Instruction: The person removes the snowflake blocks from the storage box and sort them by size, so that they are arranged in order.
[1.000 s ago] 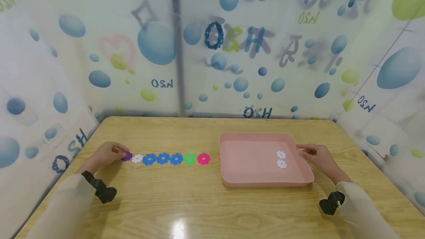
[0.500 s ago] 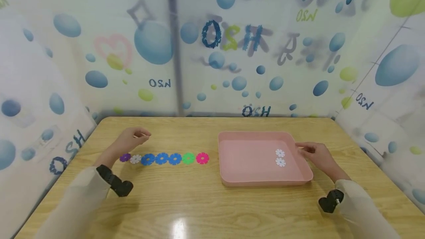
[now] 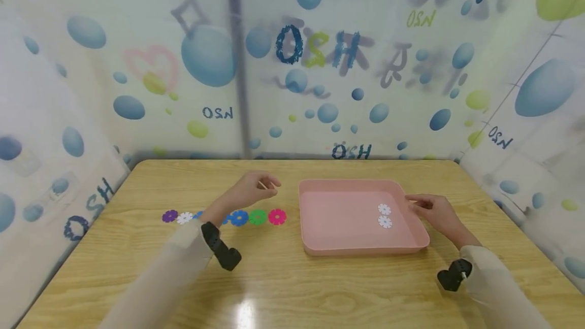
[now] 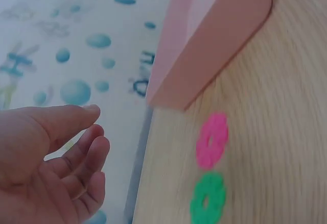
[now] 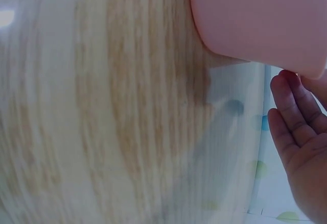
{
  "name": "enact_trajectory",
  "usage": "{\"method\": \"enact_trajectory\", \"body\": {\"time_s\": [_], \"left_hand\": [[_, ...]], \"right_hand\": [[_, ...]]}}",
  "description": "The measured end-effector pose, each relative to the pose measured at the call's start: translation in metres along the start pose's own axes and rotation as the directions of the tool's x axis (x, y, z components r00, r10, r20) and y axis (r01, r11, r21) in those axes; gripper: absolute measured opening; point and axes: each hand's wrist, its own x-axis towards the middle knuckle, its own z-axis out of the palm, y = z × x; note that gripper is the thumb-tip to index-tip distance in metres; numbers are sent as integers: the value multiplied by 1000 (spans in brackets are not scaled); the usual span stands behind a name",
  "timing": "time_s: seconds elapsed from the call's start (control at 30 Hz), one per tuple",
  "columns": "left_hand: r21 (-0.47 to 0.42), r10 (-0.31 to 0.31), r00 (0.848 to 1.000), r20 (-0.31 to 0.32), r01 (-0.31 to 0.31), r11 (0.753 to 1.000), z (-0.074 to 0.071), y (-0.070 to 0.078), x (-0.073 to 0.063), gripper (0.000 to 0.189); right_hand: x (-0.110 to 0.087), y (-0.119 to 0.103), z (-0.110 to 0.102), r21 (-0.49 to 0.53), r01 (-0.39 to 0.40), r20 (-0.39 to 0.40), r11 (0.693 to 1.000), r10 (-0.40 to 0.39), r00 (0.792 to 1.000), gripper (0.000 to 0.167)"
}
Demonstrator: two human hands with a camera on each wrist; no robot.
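A row of flower-shaped plastic discs lies on the table: purple (image 3: 170, 216), white (image 3: 185, 218), several blue (image 3: 239, 218), green (image 3: 258, 217) and pink (image 3: 277, 217). My left hand (image 3: 253, 188) is over the table behind the row, holding nothing, its fingers loosely bent. Its forearm covers part of the blue discs. In the left wrist view the thumb and fingertips stand apart from the pink disc (image 4: 212, 141). My right hand (image 3: 434, 212) pinches the right rim of a pink tray (image 3: 340, 249). Two white discs (image 3: 384, 216) lie inside that tray, toward its right.
The wooden table (image 3: 292, 288) reaches back to a wall covering (image 3: 292, 105) printed with bubbles and letters. Similar covering hangs on both sides. Black camera mounts are strapped to both wrists.
My left hand has let go of the purple disc at the row's left end, lifted, and swung right toward the tray. The right hand stays at the tray's rim.
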Motion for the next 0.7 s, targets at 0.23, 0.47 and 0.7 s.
{"method": "enact_trajectory", "body": {"time_s": [0.23,0.47,0.7], "left_hand": [[-37,-7,994,109,11,999,43,23,34,23],[9,-34,981,191,33,999,80,46,63,26],[9,-13,957,289,11,1000,111,59,85,25]], "right_hand": [[-1,4,-2,11,3,5,1000,-3,1000,36],[0,3,-2,5,21,-2,1000,-21,1000,34],[0,-1,-1,14,27,6,1000,-27,1000,35]]}}
